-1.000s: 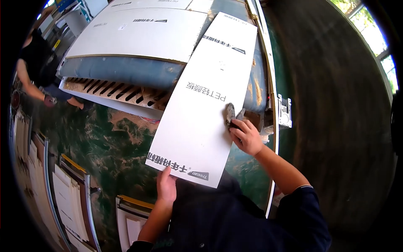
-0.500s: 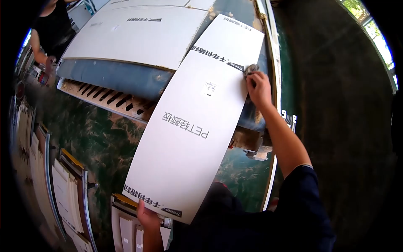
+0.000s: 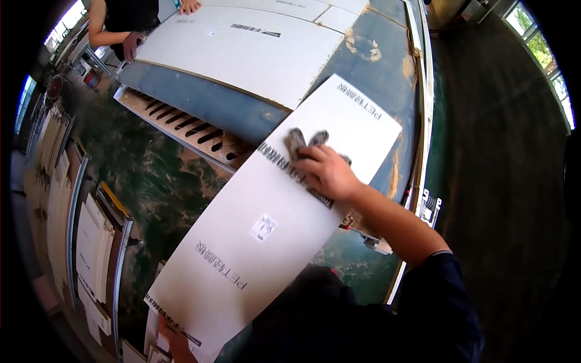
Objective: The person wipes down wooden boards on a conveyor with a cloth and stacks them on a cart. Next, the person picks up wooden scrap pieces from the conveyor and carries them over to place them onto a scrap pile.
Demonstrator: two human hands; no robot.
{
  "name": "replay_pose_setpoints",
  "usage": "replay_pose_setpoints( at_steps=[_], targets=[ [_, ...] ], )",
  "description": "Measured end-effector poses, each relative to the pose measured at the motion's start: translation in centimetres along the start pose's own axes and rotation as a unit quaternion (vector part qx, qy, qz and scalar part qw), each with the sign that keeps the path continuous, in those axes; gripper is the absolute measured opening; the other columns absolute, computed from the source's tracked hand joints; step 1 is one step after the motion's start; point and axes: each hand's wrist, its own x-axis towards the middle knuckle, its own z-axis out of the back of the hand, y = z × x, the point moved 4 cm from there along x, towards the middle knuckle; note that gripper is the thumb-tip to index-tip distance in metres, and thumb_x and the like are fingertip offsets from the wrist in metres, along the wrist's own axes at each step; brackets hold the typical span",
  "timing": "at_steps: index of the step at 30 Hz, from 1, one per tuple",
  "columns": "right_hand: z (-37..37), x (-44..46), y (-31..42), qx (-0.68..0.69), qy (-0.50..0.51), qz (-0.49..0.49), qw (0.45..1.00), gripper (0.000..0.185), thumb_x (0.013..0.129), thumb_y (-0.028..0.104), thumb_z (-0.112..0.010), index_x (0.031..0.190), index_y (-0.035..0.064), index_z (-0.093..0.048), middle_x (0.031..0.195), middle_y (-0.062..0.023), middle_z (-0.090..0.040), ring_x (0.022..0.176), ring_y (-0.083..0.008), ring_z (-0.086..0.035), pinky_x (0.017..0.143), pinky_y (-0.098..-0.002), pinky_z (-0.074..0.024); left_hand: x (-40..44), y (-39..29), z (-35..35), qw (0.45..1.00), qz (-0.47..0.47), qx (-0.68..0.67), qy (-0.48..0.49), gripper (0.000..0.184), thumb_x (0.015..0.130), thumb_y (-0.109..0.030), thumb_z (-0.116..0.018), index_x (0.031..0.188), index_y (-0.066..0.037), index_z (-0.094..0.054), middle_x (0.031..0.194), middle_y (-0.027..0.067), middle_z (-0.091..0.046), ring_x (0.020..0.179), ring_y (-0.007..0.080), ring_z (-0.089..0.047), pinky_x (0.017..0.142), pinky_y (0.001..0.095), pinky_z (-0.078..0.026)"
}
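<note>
Pressing a mottled grey rag (image 3: 296,144) onto the white board (image 3: 296,227), the right hand (image 3: 331,172) has its fingers closed over the bunched cloth, on the far half of the board and across a band of dark lettering. The left hand (image 3: 175,345) is at the board's near left corner; most of its fingers are hidden or blurred, so I cannot tell how tightly they close on the edge. The board slants from near left to far right, its far end over the blue table (image 3: 384,45) and its near end jutting out past the table's edge. A small printed label (image 3: 264,227) sits near its middle.

Left of the board's far end, a larger white panel (image 3: 242,51) lies on the table, with a slotted strip (image 3: 187,126) below the table's near edge. Sawdust (image 3: 394,175) marks the table to the right. At the far left a co-worker (image 3: 130,17) has a gloved hand (image 3: 131,46) at the panel's corner. Nearer on the left, racked boards (image 3: 94,248) stand upright above the green floor (image 3: 163,187).
</note>
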Motion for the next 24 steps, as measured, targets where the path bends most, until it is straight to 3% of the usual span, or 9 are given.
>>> replay_pose_setpoints(
  at_steps=[2, 4, 6, 9, 11, 13, 17, 20, 24],
  targets=[
    [0.0, 1.8, -5.0, -0.018, -0.056, 0.006, 0.998, 0.03, 0.075, 0.004, -0.06, 0.105, 0.0082, -0.064, 0.119, -0.0162, -0.056, 0.105, -0.0332, -0.055, 0.089, -0.0405, -0.0457, 0.1, -0.7, 1.3, 1.0, 0.0, 0.008, -0.014, 0.041, 0.093, -0.035, -0.042, 0.118, -0.006, -0.056, 0.105, 0.0062, -0.065, 0.091, 0.0232, -0.062, 0.076, 0.0348, -0.051],
    [1.6, 3.7, -10.9, -0.036, -0.097, -0.142, 0.984, 0.025, 0.084, 0.005, -0.048, 0.105, 0.0047, -0.063, 0.122, -0.0169, -0.055, 0.115, -0.034, -0.05, 0.097, -0.0408, -0.0406, 0.7, -0.9, 3.2, 1.0, -0.002, 0.004, -0.02, 0.042, 0.093, -0.035, -0.041, 0.118, -0.005, -0.057, 0.105, 0.0064, -0.064, 0.091, 0.0231, -0.062, 0.077, 0.0347, -0.051],
    [2.5, 4.4, -17.5, -0.036, -0.149, -0.235, 0.96, 0.028, 0.086, 0.006, -0.045, 0.108, 0.0038, -0.061, 0.126, -0.015, -0.053, 0.117, -0.0359, -0.048, 0.101, -0.0402, -0.0371, 2.5, -0.1, 5.4, 1.0, -0.004, -0.006, -0.013, 0.042, 0.093, -0.035, -0.041, 0.118, -0.005, -0.056, 0.107, 0.0067, -0.064, 0.094, 0.023, -0.061, 0.079, 0.0351, -0.05],
    [-0.1, 5.5, -18.5, -0.09, -0.159, -0.19, 0.965, 0.031, 0.084, 0.003, -0.046, 0.109, 0.0055, -0.062, 0.127, -0.0142, -0.053, 0.119, -0.032, -0.048, 0.1, -0.0372, -0.0395, 2.8, 0.1, 5.2, 1.0, 0.016, -0.004, -0.013, 0.045, 0.093, -0.036, -0.038, 0.12, -0.005, -0.055, 0.111, 0.007, -0.063, 0.098, 0.0232, -0.059, 0.084, 0.0358, -0.048],
    [-0.6, 5.9, -13.9, -0.064, -0.114, -0.124, 0.984, 0.032, 0.082, 0.0, -0.046, 0.109, 0.0067, -0.063, 0.13, -0.0121, -0.052, 0.124, -0.0306, -0.045, 0.103, -0.0361, -0.0369, 2.6, 0.1, 4.1, 0.999, 0.018, 0.006, 0.032, 0.047, 0.093, -0.037, -0.036, 0.122, -0.005, -0.054, 0.113, 0.0073, -0.062, 0.101, 0.0234, -0.058, 0.087, 0.0359, -0.047],
    [0.0, 6.3, -14.3, -0.057, -0.098, -0.097, 0.989, 0.033, 0.081, -0.001, -0.047, 0.109, 0.0068, -0.063, 0.129, -0.0117, -0.052, 0.124, -0.0306, -0.044, 0.104, -0.0363, -0.0358, 2.2, 0.3, 2.3, 0.998, 0.017, 0.008, 0.053, 0.049, 0.093, -0.039, -0.035, 0.124, -0.005, -0.052, 0.114, 0.0075, -0.061, 0.103, 0.0235, -0.057, 0.088, 0.0359, -0.046],
    [2.5, 7.7, -18.6, -0.018, -0.155, -0.255, 0.954, 0.029, 0.083, 0.004, -0.045, 0.106, 0.0026, -0.063, 0.126, -0.0136, -0.054, 0.122, -0.032, -0.046, 0.101, -0.0379, -0.0384, 3.5, 0.5, 1.5, 0.997, 0.005, 0.01, 0.074, 0.051, 0.093, -0.039, -0.033, 0.126, -0.005, -0.051, 0.115, 0.008, -0.06, 0.105, 0.0236, -0.057, 0.088, 0.0353, -0.046],
    [1.5, 7.7, -17.9, -0.105, -0.186, -0.18, 0.96, 0.027, 0.086, 0.006, -0.044, 0.104, 0.0023, -0.063, 0.122, -0.0141, -0.057, 0.12, -0.032, -0.048, 0.098, -0.0382, -0.0404, 3.6, 0.4, 0.7, 0.998, 0.001, 0.021, 0.052, 0.048, 0.092, -0.037, -0.035, 0.125, -0.006, -0.051, 0.117, 0.0074, -0.06, 0.106, 0.0242, -0.057, 0.089, 0.0357, -0.046],
    [1.3, 7.1, -12.5, -0.044, -0.159, -0.183, 0.969, 0.023, 0.088, 0.006, -0.046, 0.104, 0.0008, -0.062, 0.121, -0.0162, -0.057, 0.118, -0.033, -0.049, 0.097, -0.0382, -0.0418, 6.7, 2.8, 4.5, 1.0, -0.005, -0.016, 0.005, 0.043, 0.091, -0.034, -0.038, 0.122, -0.007, -0.053, 0.115, 0.0075, -0.06, 0.104, 0.0251, -0.057, 0.089, 0.037, -0.046]
  ],
)
